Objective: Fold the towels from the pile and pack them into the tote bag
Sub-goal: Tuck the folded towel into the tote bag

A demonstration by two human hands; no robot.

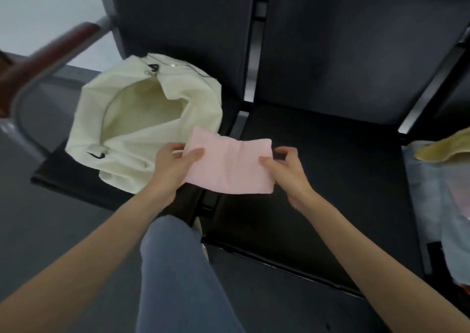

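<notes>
you are at the packing step: the pink towel is already folded into a flat rectangle and you hold it up between both hands, just over the gap between the two dark seats. your left hand pinches its left end, thumb on top and fingers beneath; your right hand pinches the right end the same way. the towel's long axis runs from 9 to 3 o'clock, its far left corner pointing up toward 11 and overlapping the tote bag. the bag lies slumped on the left seat at 10 o'clock, mouth gaping toward you. next, i judge, you swing the towel left and slide it in flat. more towels wait at 3 o'clock.
</notes>
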